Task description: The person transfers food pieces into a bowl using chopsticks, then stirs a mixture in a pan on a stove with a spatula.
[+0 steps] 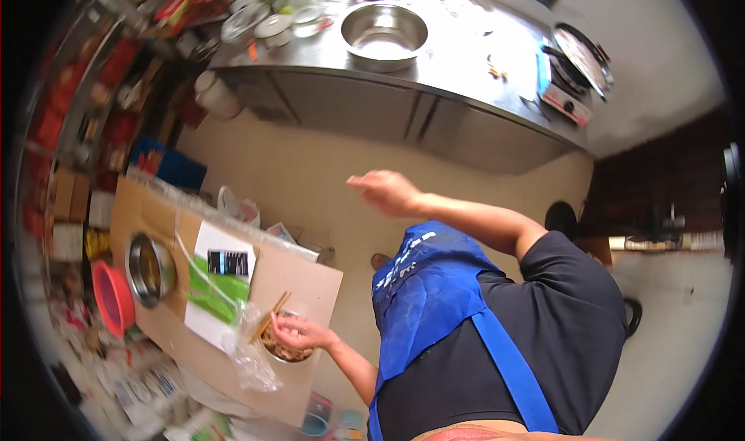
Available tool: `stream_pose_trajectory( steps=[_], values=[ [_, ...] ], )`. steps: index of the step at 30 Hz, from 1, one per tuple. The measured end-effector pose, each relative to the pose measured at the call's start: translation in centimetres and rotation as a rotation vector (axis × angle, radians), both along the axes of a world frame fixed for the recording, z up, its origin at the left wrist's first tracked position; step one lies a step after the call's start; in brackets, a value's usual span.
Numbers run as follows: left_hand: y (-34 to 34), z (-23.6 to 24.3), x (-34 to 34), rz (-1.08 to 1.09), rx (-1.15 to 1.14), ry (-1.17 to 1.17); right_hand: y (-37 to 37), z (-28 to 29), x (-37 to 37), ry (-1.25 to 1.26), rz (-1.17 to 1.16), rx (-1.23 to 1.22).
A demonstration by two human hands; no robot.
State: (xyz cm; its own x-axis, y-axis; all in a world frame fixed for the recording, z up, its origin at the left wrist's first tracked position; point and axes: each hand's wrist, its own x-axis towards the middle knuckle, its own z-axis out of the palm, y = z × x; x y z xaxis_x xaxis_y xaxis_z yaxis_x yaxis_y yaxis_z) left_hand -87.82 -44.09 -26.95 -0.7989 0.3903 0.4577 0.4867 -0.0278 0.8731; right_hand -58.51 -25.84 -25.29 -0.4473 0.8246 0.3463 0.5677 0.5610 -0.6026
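Note:
At the lower left, my left hand (301,332) reaches over a metal bowl of brownish food pieces (287,352), its curled fingertips at a pair of wooden chopsticks (281,302); what they grip is unclear. A crumpled clear plastic bag (256,371) lies beside the bowl. A dark phone (227,262) rests on a white and green sheet (212,301). My right hand (384,192) is raised in the middle of the view, fingers slightly bent and holding nothing visible.
Cardboard (155,208) covers the worktable, which holds a steel bowl (146,270) and red basin (113,299). A steel counter (473,45) at the back carries a large basin (384,36), dishes and a stove (563,92). Cluttered shelves (77,115) line the left; a blue crate (167,161) stands nearby.

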Motion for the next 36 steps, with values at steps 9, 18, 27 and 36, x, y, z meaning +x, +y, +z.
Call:
stream_pose_trajectory(
  steps=[9, 18, 27, 36],
  values=[
    [12.5, 0.8, 12.1, -0.544, -0.327, -0.367, -4.5, 12.0, 38.4, -0.398, -1.115, 0.481],
    [20.7, -0.8, 31.5, -0.819, -0.332, -0.621, -3.3, 14.3, 61.0, -0.749, -1.415, -0.349],
    [25.7, -3.0, 37.1, -0.892, -0.399, -0.702, -4.2, 16.4, 70.5, -0.623, -1.505, -0.060],
    [30.7, -13.8, 35.1, -0.906, -0.709, -0.763, -6.0, 17.6, 74.2, -0.143, -1.716, -0.373]
  ],
)
